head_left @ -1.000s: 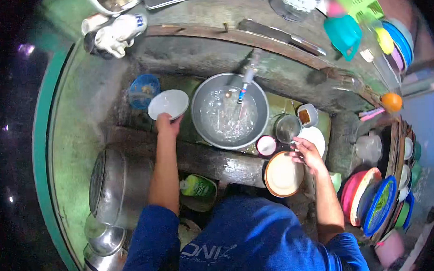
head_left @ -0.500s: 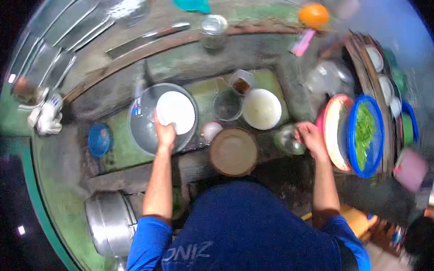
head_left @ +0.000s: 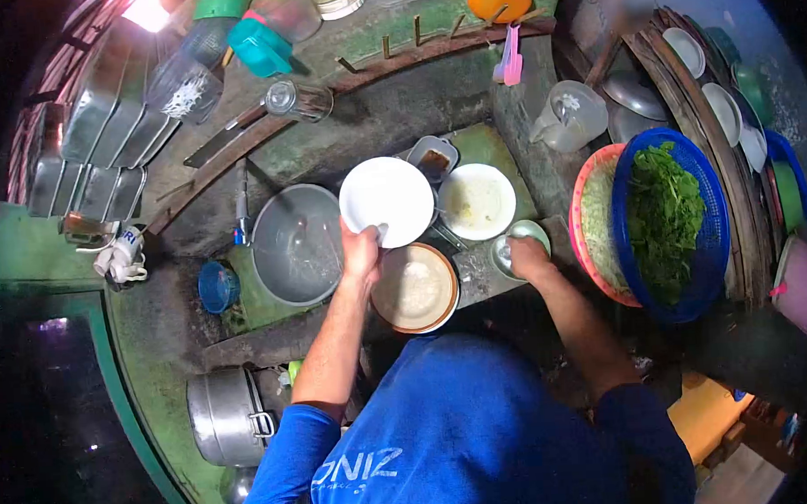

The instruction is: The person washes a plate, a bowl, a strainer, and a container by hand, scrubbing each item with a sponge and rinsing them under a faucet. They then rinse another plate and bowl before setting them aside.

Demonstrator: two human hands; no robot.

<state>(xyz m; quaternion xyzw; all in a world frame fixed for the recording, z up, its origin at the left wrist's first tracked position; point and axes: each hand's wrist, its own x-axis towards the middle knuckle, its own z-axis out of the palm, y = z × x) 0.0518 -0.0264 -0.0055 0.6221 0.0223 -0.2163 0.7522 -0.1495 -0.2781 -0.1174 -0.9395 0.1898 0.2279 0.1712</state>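
Observation:
A round white plate [head_left: 387, 201] is gripped at its near edge by my left hand [head_left: 361, 256], thumb on top. It is held between the grey basin [head_left: 285, 212] and the white bowl with cloudy liquid [head_left: 478, 204], above the wet counter. My right hand [head_left: 530, 257] reaches into a small pale green bowl [head_left: 538, 233] with its fingers curled; what they hold, if anything, I cannot make out. Just below the plate stands a brown-rimmed bowl [head_left: 416, 287] with whitish contents. Behind the plate sits a small clear container [head_left: 434, 159] with brown stuff inside.
At right, a blue strainer [head_left: 722, 229] of green leaves overlaps a pink basket [head_left: 593, 271] of pale shreds. A clear jug [head_left: 578, 116] stands behind them. A small blue basket [head_left: 218, 287] and a large metal pot [head_left: 220, 418] are at left. Ladles [head_left: 509, 58] hang at the back.
My left hand has carried the white plate rightward, out from over the grey basin. My right hand has moved left into the small green bowl. The camera view has shifted and sharpened.

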